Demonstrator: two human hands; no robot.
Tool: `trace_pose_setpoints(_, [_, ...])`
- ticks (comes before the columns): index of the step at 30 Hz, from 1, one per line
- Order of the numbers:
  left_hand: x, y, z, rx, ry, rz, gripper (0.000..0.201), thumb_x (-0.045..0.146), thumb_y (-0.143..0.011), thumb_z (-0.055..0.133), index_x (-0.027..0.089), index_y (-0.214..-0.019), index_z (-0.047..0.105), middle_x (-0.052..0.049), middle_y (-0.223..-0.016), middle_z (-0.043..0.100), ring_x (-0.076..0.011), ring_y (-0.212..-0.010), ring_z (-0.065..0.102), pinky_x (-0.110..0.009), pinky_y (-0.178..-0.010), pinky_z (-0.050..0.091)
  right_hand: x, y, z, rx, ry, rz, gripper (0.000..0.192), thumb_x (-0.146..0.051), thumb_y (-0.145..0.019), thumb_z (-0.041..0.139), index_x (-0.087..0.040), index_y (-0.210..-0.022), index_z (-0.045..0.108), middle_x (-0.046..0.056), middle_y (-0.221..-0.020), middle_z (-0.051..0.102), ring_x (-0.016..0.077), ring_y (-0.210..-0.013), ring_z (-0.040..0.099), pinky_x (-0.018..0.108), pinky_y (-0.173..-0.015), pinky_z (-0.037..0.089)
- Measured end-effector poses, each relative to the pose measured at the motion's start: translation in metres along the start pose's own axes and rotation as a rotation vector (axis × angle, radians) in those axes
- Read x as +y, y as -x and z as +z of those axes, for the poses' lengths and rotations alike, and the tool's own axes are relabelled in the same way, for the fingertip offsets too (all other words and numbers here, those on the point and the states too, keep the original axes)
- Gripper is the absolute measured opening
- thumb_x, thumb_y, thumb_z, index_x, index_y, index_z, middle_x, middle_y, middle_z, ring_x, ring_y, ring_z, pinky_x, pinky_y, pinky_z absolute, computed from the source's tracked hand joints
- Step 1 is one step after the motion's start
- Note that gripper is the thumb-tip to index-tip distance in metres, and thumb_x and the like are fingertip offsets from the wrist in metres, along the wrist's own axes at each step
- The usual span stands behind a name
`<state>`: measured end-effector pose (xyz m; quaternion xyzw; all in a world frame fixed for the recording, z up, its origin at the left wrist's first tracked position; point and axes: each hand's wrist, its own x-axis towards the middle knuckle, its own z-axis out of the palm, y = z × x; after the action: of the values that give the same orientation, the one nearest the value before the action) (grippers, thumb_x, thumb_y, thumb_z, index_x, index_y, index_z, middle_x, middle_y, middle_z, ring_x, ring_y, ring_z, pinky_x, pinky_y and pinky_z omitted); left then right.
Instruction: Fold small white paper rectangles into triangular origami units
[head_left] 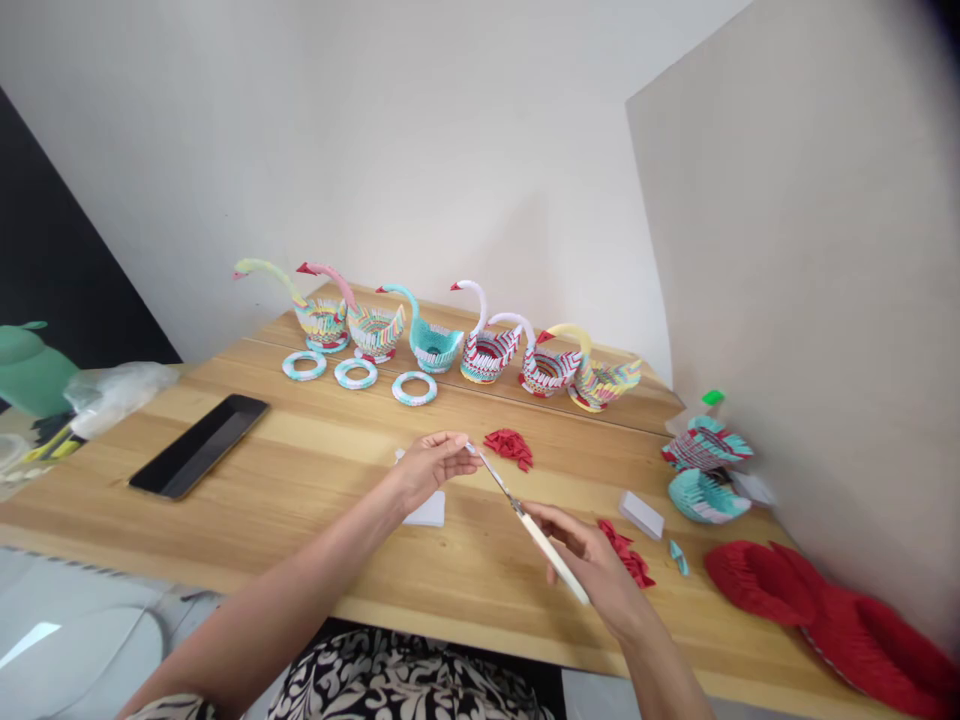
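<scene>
**Paper swans along the back edge, scissors at the front**

Starting at the left end of the wooden table [300, 480]: a crinkly clear plastic bag [112, 392] sits on the far left corner, and a dark tablet [199, 445] lies flat a bit further in, nearer the left edge than the middle.

Along the back edge there's a row of six folded-paper swans [431, 340], necks all curling left, with three small teal-and-white paper rings [358, 373] lying just in front of the leftmost ones.

Around the middle, towards the front edge, the left hand [427, 465] has its fingertips pinched together on something small and pale right at the tip of the scissors; too tiny to tell what exactly. Under that wrist lies a small white paper stack [427, 510]. The right hand [589, 565] is wrapped around the white-handled scissors [529, 525], fingers curled on the handle, blades pointing up-left to the left hand's pinch. I can't tell if the blades are parted.

A little pile of red folded pieces [510, 445] sits just behind the blades, and another red pile [628, 555] touches the right hand. Right of that is a white block of paper [641, 513], then two half-built teal and red swan bodies [705, 470] near the right edge, and a big red folded-paper piece [825, 610] at the front right corner.
</scene>
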<state>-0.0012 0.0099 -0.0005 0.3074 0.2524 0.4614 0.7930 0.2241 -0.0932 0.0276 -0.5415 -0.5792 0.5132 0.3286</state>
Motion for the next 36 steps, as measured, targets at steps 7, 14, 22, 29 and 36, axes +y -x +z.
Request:
trace_pose_setpoints(7, [-0.001,0.002,0.0,-0.007,0.025,-0.052,0.023,0.028,-0.07,0.075,0.009,-0.078,0.065,-0.011,-0.081,0.073,-0.0163,-0.071,0.068,-0.028,-0.074,0.052,0.008,-0.004,0.003,-0.034,-0.007,-0.002,0.041,-0.041,-0.082,0.058,-0.023,-0.119,0.062,0.008,-0.105,0.06,0.015,-0.071,0.055,0.023,-0.052,0.047])
trace_pose_setpoints(14, [-0.001,0.002,0.001,-0.033,0.028,-0.069,0.026,0.03,-0.068,0.077,0.009,-0.078,0.065,-0.011,-0.081,0.073,-0.0166,-0.073,0.068,-0.027,-0.074,0.052,0.006,-0.006,0.003,-0.003,0.074,-0.04,0.042,-0.044,-0.084,0.056,-0.021,-0.118,0.062,0.009,-0.1,0.062,0.0195,-0.081,0.057,0.024,-0.055,0.049])
trace_pose_setpoints(22, [0.002,0.001,0.0,-0.028,-0.041,-0.024,0.025,0.031,-0.068,0.077,0.009,-0.076,0.067,-0.01,-0.08,0.072,-0.0156,-0.072,0.067,-0.028,-0.074,0.051,0.0,-0.002,0.011,0.146,0.432,-0.216,0.031,-0.028,-0.085,0.051,-0.022,-0.114,0.063,0.008,-0.105,0.063,0.0202,-0.096,0.058,0.028,-0.078,0.048])
trace_pose_setpoints(29, [0.001,0.001,-0.002,-0.039,-0.06,-0.006,0.024,0.031,-0.07,0.075,0.01,-0.076,0.067,-0.009,-0.08,0.072,-0.0152,-0.073,0.067,-0.028,-0.075,0.05,0.003,-0.001,0.012,0.158,0.459,-0.209,0.029,-0.028,-0.085,0.052,-0.023,-0.112,0.063,0.008,-0.107,0.063,0.0194,-0.095,0.06,0.025,-0.072,0.05])
trace_pose_setpoints(36, [0.001,0.0,0.0,0.003,-0.115,0.015,0.028,0.033,-0.066,0.078,0.01,-0.077,0.066,-0.009,-0.079,0.072,-0.0163,-0.072,0.066,-0.03,-0.075,0.05,0.004,-0.001,0.014,0.198,0.517,-0.262,0.03,-0.026,-0.084,0.052,-0.023,-0.112,0.064,0.006,-0.102,0.065,0.0188,-0.092,0.061,0.026,-0.077,0.05])
